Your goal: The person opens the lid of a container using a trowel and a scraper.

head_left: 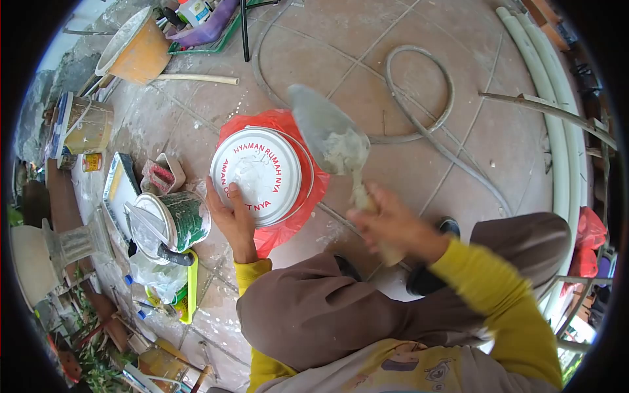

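Note:
A round white lid [257, 175] with red lettering lies on a bucket at the centre left, with red plastic [316, 180] around and under it. My left hand [234, 219] rests on the lid's near left edge, fingers spread. To the right, my right hand [401, 226] grips the wooden handle of a trowel, slightly blurred. The trowel's broad metal blade [327, 131] is raised beside the lid's right side, pointing up and left, with pale residue near the handle.
At left stand a green paint can [187, 219] with a knife on top, a tray [120, 190] and a smeared bucket [88, 124]. An orange tub [141, 52] is at top left. A grey hose [419, 134] curls over the tiles; pipes [557, 131] line the right.

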The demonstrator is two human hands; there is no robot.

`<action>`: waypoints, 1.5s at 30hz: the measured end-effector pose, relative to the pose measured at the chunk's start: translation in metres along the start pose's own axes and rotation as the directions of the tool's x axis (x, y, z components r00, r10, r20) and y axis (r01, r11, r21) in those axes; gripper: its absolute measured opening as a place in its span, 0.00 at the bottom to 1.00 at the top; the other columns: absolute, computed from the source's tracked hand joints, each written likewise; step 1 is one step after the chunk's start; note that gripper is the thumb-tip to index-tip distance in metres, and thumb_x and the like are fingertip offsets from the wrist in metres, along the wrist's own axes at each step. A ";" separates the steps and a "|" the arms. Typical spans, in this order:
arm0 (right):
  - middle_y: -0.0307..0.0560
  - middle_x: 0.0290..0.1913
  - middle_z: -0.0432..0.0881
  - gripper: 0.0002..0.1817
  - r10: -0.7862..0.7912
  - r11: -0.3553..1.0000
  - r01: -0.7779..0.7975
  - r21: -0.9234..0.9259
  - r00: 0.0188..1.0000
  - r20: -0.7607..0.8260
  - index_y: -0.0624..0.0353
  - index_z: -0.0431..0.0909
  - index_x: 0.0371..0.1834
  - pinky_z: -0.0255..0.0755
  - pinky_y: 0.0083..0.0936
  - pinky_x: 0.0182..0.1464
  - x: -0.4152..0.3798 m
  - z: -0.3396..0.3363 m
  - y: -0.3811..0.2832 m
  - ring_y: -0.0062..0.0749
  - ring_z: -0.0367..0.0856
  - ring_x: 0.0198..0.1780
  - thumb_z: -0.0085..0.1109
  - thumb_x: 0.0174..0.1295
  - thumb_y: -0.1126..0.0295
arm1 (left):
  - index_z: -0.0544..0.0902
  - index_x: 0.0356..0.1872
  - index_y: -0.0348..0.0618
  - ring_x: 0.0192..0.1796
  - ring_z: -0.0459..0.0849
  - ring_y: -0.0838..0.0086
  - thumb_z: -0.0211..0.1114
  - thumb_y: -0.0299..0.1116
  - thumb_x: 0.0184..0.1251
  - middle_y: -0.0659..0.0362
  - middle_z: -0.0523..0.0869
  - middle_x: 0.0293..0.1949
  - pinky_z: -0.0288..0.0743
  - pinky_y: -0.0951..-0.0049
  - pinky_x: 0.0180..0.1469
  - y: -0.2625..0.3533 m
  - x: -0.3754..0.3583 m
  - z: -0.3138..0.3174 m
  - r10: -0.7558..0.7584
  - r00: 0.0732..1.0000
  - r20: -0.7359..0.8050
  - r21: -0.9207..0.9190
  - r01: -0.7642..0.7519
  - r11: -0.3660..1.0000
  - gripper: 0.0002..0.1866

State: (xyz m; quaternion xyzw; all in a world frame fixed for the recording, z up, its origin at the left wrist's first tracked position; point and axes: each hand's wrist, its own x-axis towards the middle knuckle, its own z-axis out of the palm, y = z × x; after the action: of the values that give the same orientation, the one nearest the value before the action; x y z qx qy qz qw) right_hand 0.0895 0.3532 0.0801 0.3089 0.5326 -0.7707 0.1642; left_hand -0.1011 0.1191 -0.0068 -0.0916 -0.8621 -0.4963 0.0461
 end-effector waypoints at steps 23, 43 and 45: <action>0.49 0.25 0.78 0.18 -0.061 0.843 0.074 0.532 0.997 -0.041 0.67 0.64 0.44 0.72 0.24 0.17 0.032 0.061 0.018 0.25 0.78 0.17 0.60 0.71 0.64 | 0.72 0.68 0.32 0.54 0.82 0.73 0.49 0.41 0.84 0.52 0.83 0.57 0.76 0.72 0.58 0.007 0.027 0.004 -0.162 0.974 0.159 -0.122 0.182 0.976 0.24; 0.61 0.31 0.81 0.19 -0.043 0.852 0.099 0.514 0.992 -0.120 0.70 0.66 0.49 0.78 0.35 0.27 0.026 0.077 0.025 0.45 0.86 0.25 0.63 0.63 0.70 | 0.71 0.70 0.34 0.56 0.82 0.72 0.49 0.41 0.84 0.52 0.81 0.60 0.77 0.73 0.58 0.000 0.030 0.002 -0.147 0.977 0.157 -0.148 0.170 0.974 0.25; 0.64 0.30 0.80 0.19 -0.113 0.879 0.183 0.440 0.977 -0.180 0.69 0.66 0.48 0.78 0.38 0.31 0.032 0.082 0.034 0.51 0.86 0.28 0.63 0.62 0.70 | 0.71 0.70 0.34 0.56 0.82 0.72 0.49 0.41 0.84 0.52 0.81 0.60 0.77 0.73 0.58 -0.002 0.029 0.003 -0.145 0.977 0.158 -0.163 0.171 0.972 0.24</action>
State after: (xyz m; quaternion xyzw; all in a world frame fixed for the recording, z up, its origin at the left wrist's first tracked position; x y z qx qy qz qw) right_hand 0.0603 0.2667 0.0546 0.3539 0.3707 -0.8586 -0.0122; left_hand -0.1302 0.1238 -0.0047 -0.0623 -0.8204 -0.5647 -0.0649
